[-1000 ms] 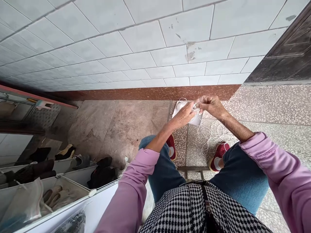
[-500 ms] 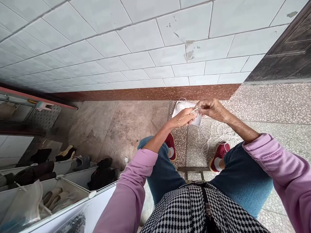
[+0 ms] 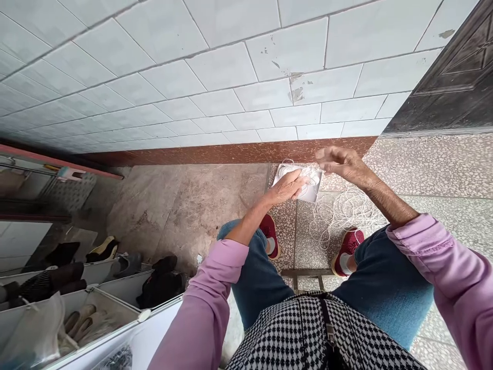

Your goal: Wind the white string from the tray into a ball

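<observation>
My left hand is closed on a small bundle of white cord over a shallow white box on the floor. More cord lies inside the box, and a loop stands up at its back edge. To the right of the bundle is my right hand, raised and apart from my left, fingers curled and smeared by motion. Whether it pinches a strand cannot be made out. Loose coils of the same white cord spread over the floor below my right hand, close to my right shoe.
A tiled wall with a brown skirting stands in front, with a dark door at right. At lower left, an open rack holds several shoes. My red shoes flank the cord, and a metal bar lies between them.
My right hand has moved away from the left, slightly up and to the right, and its fingers have loosened from their pinch. My left hand stays in place, and the cord bundle now shows.
</observation>
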Motion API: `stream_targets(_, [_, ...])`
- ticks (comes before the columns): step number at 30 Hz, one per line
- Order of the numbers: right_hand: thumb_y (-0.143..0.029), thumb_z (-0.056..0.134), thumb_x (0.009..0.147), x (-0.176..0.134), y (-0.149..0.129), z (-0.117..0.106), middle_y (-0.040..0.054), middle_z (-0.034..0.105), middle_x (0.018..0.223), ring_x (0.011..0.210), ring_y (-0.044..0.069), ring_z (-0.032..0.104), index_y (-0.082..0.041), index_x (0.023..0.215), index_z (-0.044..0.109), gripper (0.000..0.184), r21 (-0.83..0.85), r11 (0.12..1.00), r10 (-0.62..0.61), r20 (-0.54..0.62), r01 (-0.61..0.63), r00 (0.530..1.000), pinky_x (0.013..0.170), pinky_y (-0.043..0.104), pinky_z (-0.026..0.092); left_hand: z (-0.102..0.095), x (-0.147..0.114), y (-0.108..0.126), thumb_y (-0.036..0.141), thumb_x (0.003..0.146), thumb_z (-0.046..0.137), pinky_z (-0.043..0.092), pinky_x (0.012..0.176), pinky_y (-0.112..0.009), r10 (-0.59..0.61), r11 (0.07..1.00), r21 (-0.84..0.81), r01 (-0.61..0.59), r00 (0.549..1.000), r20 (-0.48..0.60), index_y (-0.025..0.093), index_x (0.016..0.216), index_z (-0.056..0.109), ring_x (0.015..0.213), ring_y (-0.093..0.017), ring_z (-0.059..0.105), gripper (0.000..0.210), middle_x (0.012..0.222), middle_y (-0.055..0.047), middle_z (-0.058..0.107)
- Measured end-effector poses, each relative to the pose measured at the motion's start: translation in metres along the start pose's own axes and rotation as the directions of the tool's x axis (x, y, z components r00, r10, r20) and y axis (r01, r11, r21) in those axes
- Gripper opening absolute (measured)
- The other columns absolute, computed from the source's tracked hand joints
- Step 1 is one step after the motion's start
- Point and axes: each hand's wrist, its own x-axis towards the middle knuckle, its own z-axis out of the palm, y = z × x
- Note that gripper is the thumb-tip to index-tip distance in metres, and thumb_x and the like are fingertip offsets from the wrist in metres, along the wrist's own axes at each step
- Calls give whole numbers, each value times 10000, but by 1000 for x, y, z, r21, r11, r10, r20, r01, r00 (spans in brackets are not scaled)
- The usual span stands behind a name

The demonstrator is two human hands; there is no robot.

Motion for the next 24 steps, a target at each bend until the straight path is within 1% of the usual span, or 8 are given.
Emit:
stream_targets(2, [-640,851,875,-1,-2,2,116,799,1211,1018,222,756,-203,1205,798,550,-5,1000,-8,-62,7,998,715,295,671,1,0,3,264,1120,485,356,494,-213,5,999,51,-3,999,-45,245,864,388,458,-62,454,274,610,82,511])
stream_targets(4, [-704,811,890,-1,0,12,119,798,1205,983,219,757,-205,1185,799,580,-3,1000,1,-28,-1,1000,659,284,669,5,-1,5,235,1103,497,360,490,-212,8,996,87,-1,997,-77,244,862,385,473,-61,476,266,666,73,533])
stream_targets(8, [-715,891,791,3,10,37,51,766,851,700,165,722,-201,975,780,557,34,998,51,23,-52,998,520,252,605,8,0,1,282,1073,560,359,472,-236,16,997,81,-6,992,-122,236,892,454,433,-80,486,215,657,62,556])
stream_targets(10, [-683,925,761,5,14,43,24,717,724,634,157,703,-202,894,760,526,79,994,80,10,-81,997,519,259,597,6,0,-3,413,1065,608,362,462,-250,29,999,-13,-30,996,-88,233,898,481,422,-90,493,276,640,51,570])
stream_targets(13, [-637,952,740,6,14,43,21,711,688,611,149,688,-206,812,748,482,118,990,81,-5,-80,997,541,271,599,1,-2,-5,586,989,712,417,488,-260,50,970,-238,-43,999,22,212,920,558,480,-98,536,410,676,28,585])
stream_targets(17, [-607,973,707,6,11,41,5,702,651,565,137,655,-217,772,739,459,117,992,55,-36,-50,998,520,271,573,0,-4,-4,664,864,845,539,598,-309,-20,853,-517,71,994,105,182,1007,647,600,-120,596,541,769,-4,618])
stream_targets(21, [-601,926,765,7,13,46,3,679,595,540,146,658,-222,767,723,430,52,998,34,-82,-29,996,518,279,557,8,3,-5,606,841,900,533,618,-280,-130,764,-642,62,990,-59,175,958,624,615,-99,602,525,760,-3,648])
stream_targets(24, [-606,900,788,9,14,48,10,681,590,530,153,659,-223,763,702,432,28,999,21,-124,-18,992,525,294,553,11,8,-4,470,869,906,526,629,-253,-200,749,-662,16,959,-203,150,961,661,621,-81,629,414,796,-20,700])
